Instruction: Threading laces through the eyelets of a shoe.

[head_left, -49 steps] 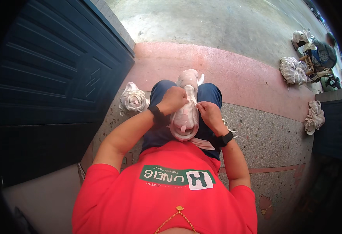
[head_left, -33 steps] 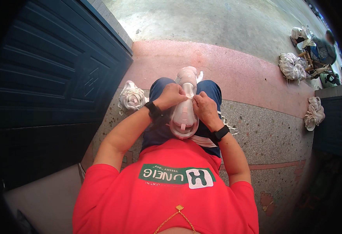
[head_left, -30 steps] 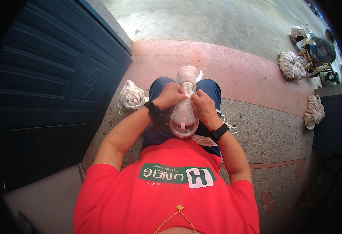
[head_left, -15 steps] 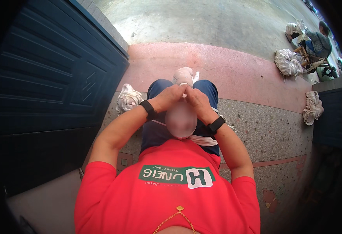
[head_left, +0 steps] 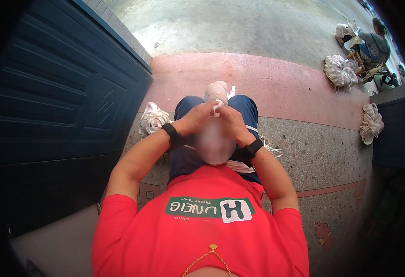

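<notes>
Closely, left hand (head_left: 201, 116) and right hand (head_left: 233, 123) meet over a pale pink sneaker (head_left: 216, 92)

Seen from the head camera, the sneaker lies lengthwise on the lap between the knees of dark blue trousers (head_left: 247, 107), toe pointing away, heel toward the red T-shirt (head_left: 202, 237). Both hands have bent fingers, their tips close together over the lacing (whether either one pinches a lace, I cannot tell). Below them, the heel part is blurred. Each wrist wears a black wristband (head_left: 253, 147). On the speckled floor (head_left: 313, 159), a white sneaker (head_left: 153, 118) sits near the left knee, and loose white laces (head_left: 271, 147) show beside the right leg. Farther right lie a heap of white shoes (head_left: 340, 72) near a seated person (head_left: 376, 47) and some off-white shoes (head_left: 371, 123). A dark blue panelled door (head_left: 68, 92) fills the left side.
</notes>
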`<state>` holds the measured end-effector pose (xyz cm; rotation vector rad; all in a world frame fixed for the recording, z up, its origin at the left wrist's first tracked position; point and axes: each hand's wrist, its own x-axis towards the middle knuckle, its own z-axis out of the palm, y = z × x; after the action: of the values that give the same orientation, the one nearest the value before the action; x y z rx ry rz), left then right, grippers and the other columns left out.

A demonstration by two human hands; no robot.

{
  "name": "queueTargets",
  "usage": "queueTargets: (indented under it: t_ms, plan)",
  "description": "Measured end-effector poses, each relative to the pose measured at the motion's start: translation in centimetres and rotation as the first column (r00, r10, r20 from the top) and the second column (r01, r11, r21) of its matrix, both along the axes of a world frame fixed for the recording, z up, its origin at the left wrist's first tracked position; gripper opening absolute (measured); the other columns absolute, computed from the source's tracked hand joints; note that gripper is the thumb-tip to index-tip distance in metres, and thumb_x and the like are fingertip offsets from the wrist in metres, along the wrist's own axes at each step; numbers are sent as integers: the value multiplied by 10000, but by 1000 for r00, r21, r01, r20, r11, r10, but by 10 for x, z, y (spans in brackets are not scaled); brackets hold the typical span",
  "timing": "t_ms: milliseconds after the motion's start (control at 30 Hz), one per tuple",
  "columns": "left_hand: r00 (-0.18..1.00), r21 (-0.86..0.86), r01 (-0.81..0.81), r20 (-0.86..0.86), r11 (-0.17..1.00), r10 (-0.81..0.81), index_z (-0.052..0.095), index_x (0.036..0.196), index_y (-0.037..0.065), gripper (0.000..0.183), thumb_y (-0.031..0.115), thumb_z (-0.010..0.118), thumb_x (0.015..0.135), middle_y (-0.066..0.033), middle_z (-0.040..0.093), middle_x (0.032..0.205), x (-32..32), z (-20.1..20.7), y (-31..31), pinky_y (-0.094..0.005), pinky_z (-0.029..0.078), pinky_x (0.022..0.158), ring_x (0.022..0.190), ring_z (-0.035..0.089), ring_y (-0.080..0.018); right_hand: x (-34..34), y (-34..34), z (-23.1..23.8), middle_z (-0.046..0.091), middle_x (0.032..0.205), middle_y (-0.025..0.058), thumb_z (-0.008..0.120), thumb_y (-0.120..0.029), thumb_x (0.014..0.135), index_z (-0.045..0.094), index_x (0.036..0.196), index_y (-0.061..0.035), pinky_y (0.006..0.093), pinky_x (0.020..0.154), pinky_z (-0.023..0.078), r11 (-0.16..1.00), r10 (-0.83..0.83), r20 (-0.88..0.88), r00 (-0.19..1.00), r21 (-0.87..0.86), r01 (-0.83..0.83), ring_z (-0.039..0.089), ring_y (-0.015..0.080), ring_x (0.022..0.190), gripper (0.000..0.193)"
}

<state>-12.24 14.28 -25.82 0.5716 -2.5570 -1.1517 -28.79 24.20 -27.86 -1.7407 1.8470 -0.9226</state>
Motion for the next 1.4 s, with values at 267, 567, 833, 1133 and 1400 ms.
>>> queueTargets:
  t_ms: [267,567,833,1133,1400]
  plan:
    - [985,-486,142,154,862,-76,588,1161,18,299,-17,521,872,-202,646,932,22,15,-25,-472,519,837,951,621,-390,-52,30,10,731,928,164,719,-181,875,711,1118,-11,420,758,543,990,-42,175,984,143,17,706,329,864,297]
    - [34,491,-868,-94,76,995,587,1205,101,202,202,518,1045,-107,661,1017,399,118,-185,-479,568,761,925,665,-278,-343,275,24,434,686,-74,671,-178,1008,648,1259,-53,214,509,381,826,-347,936,68,270,494,402,55,552,282]
    - [206,865,-229,-405,446,891,520,862,83,218,138,508,1072,-26,494,735,547,209,-230,-290,434,555,595,466,-138,-431,421,146,614,1119,82,521,-43,1045,577,1340,9,320,961,481,326,-104,994,-11,44,944,588,175,1042,305]
    - [708,653,-604,176,457,683,604,1339,-18,393,92,671,968,26,600,863,186,93,-99,-166,406,573,698,537,-37,-177,131,74,643,1129,128,590,-60,989,677,1142,-17,381,977,470,989,-52,99,994,-134,65,603,267,1094,181]
    - [914,724,-402,348,561,206,717,1109,26,232,221,640,1010,39,591,786,41,26,13,-227,424,604,672,512,-63,-48,35,-9,696,893,155,630,-131,913,753,912,-72,473,780,511,982,181,-93,979,68,-175,653,379,889,136]
